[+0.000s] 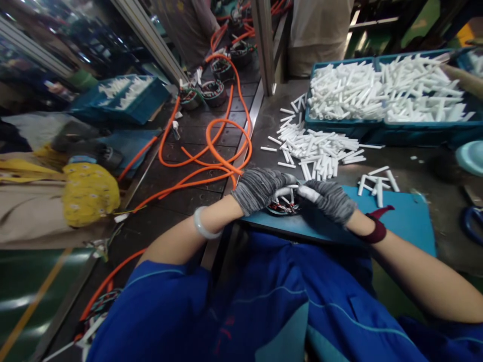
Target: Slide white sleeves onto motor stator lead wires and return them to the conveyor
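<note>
My left hand (pixel 261 191), in a grey striped glove with pale fingertips, is closed above a round motor stator (pixel 283 207) with red, black and white wires. My right hand (pixel 332 201), gloved alike, meets it from the other side with its fingertips pinched together. Between the fingertips of both hands runs a thin white tube (pixel 293 186); its ends are hidden by the fingers. The stator sits on a blue mat (pixel 405 221), partly covered by my hands. Just beyond them lies a loose heap of short white tubes (pixel 320 151).
Blue bins (pixel 341 125) full of white tubes stand at the back right. Orange cables (pixel 211 136) loop over the dark slatted conveyor (pixel 196 193) on the left, with more wired stators (pixel 213 93) farther along. Blue-handled scissors (pixel 471 223) lie far right. Other people stand across and left.
</note>
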The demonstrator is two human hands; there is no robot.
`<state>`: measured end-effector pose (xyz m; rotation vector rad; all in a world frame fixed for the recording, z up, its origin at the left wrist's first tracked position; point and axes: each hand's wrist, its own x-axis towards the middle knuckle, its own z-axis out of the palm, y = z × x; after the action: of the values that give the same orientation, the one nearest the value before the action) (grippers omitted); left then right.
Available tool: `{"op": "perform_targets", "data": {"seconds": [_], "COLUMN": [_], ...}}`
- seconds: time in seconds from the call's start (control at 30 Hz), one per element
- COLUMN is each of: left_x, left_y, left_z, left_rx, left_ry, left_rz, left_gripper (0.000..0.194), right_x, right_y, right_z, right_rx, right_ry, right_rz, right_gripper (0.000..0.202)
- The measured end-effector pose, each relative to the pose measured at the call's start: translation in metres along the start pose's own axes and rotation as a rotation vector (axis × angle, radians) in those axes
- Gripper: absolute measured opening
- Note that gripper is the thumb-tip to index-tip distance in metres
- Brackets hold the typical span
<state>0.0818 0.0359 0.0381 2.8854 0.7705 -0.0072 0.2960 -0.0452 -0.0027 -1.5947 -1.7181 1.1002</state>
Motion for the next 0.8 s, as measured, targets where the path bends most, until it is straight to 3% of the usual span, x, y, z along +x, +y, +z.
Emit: {"op": "perform_targets", "data": {"seconds": [0.17,0.3,0.57,0.67,0.73,0.8], "left_x": [0.002,0.003,0.004,0.0,-0.004,-0.007], "left_y": [0.004,0.007,0.005,-0.003,-0.007,-0.011], "left_z": [-0.007,-0.007,-0.003,-0.003,0.0,0.005], "left_rx": [0.005,-0.052,-0.002,-0.153,-0.299,-0.407], "left_ry": [-0.101,-0.15,-0.181,-0.218,-0.191,-0.144], "left_rz": [0.087,0.012,0.013,0.041,0.024,0.002], "left_gripper": [0.044,0.04,0.048,0.045,0.039,0.035], "right_x": [-0.002,-0.003,0.003,0.003,0.0,-0.004], "right_y": [0.0,0.004,0.009,0.006,0.005,0.005], "right_z": [0.002,0.012,0.018,0.019,0.017,0.011], "right_rx": [0.866,1.126,1.119,1.055,0.909,0.592], "right_ry": [-0.278,-0.403,-0.377,-0.37,-0.32,-0.192], "right_rz": [0.283,0.33,0.326,0.309,0.259,0.15], "right_gripper": [0.051,0.05,0.048,0.052,0.053,0.055]}}
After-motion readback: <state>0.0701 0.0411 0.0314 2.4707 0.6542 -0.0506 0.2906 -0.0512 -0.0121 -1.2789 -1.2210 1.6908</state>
